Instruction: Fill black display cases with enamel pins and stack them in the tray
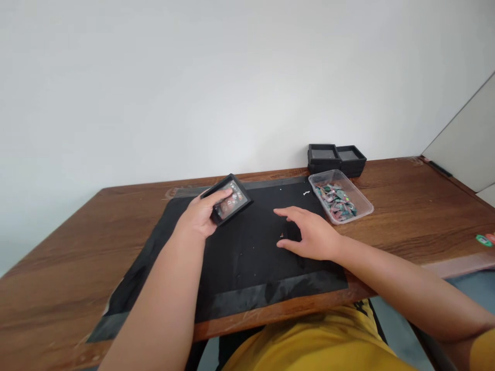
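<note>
Head view: your left hand grips a black rectangular case with a clear face, tilted above a black mat with grey taped edges; the thumb presses the face, the other fingers wrapped around the case and largely hidden. Your right hand extends over the mat's right side, fingers spread apart from the thumb, though contact with the mat cannot be told. Near that hand, a clear rectangular plastic tub holds green and pink pieces on the brown wood-grain tabletop. Behind the tub, two stacks of black rectangular trays stand side by side near the white wall
</note>
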`<act>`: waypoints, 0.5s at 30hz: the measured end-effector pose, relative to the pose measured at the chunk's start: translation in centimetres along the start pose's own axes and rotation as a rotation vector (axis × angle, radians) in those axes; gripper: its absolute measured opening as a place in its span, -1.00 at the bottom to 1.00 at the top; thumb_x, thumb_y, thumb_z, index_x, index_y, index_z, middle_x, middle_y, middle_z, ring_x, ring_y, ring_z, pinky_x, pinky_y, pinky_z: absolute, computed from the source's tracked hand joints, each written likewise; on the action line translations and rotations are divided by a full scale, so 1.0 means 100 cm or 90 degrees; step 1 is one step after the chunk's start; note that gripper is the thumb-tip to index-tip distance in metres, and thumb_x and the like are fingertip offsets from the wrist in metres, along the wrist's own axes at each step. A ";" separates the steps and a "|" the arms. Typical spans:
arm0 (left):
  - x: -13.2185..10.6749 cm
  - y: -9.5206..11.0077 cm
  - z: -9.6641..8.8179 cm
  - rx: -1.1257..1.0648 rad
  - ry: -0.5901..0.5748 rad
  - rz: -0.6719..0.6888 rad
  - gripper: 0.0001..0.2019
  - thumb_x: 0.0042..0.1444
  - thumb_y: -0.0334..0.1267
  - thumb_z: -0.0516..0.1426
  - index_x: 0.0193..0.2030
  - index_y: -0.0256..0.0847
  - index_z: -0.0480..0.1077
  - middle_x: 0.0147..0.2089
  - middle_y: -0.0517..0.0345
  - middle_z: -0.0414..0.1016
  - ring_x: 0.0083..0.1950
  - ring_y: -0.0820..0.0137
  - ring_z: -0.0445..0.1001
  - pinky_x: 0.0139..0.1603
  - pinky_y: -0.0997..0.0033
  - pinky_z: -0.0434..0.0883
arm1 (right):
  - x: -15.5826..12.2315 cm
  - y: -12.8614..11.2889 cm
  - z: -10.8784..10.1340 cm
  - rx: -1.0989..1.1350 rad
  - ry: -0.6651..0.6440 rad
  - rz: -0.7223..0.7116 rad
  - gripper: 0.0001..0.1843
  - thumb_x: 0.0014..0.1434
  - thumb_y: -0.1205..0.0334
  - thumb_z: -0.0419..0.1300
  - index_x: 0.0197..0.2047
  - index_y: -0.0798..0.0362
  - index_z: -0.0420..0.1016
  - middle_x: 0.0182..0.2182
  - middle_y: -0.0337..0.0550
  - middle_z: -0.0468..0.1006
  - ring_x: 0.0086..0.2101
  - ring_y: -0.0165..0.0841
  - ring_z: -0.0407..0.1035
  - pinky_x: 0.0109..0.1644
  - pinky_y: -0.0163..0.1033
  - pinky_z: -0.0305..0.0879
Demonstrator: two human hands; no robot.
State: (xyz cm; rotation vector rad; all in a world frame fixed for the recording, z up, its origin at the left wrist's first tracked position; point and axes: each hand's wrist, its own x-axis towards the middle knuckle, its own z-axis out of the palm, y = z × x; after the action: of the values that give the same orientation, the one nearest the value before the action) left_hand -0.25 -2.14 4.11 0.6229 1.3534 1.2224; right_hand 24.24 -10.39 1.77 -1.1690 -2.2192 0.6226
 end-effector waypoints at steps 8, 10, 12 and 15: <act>0.009 -0.003 -0.009 0.003 -0.020 0.023 -0.59 -0.32 -0.54 0.39 -0.24 -0.24 0.50 -0.44 0.21 0.62 -0.48 0.41 0.57 -0.46 0.50 0.53 | 0.000 0.000 -0.003 -0.012 -0.033 -0.016 -0.29 0.15 0.14 0.35 0.33 0.08 0.30 0.22 0.12 0.45 0.17 -0.09 0.39 0.20 0.09 0.37; 0.013 -0.004 -0.012 0.000 -0.012 0.020 -0.54 -0.35 -0.54 0.41 -0.22 -0.25 0.49 -0.43 0.21 0.62 -0.47 0.41 0.57 -0.43 0.48 0.53 | 0.000 0.000 -0.003 -0.020 -0.042 -0.018 -0.29 0.16 0.13 0.34 0.33 0.11 0.30 0.22 0.14 0.45 0.16 -0.08 0.39 0.20 0.09 0.37; 0.016 -0.004 -0.015 0.002 -0.007 0.014 -0.55 -0.36 -0.54 0.42 -0.25 -0.27 0.48 -0.43 0.19 0.62 -0.46 0.38 0.57 -0.40 0.43 0.55 | 0.000 0.000 -0.003 -0.024 -0.049 -0.029 -0.27 0.16 0.12 0.34 0.35 0.09 0.28 0.23 0.13 0.44 0.18 -0.07 0.38 0.21 0.10 0.34; 0.019 -0.004 -0.019 0.007 -0.003 0.007 -0.57 -0.35 -0.54 0.42 -0.27 -0.28 0.47 -0.42 0.15 0.63 -0.45 0.35 0.59 -0.38 0.38 0.56 | -0.001 0.001 -0.002 -0.012 -0.054 -0.039 -0.12 0.15 0.10 0.35 0.45 0.01 0.10 0.23 0.12 0.44 0.16 -0.07 0.40 0.21 0.11 0.32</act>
State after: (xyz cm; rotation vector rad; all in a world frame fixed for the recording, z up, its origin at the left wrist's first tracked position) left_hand -2.29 -1.10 2.68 0.6417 1.3544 1.2222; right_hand 24.48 -10.42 1.80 -1.0975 -2.3285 0.6375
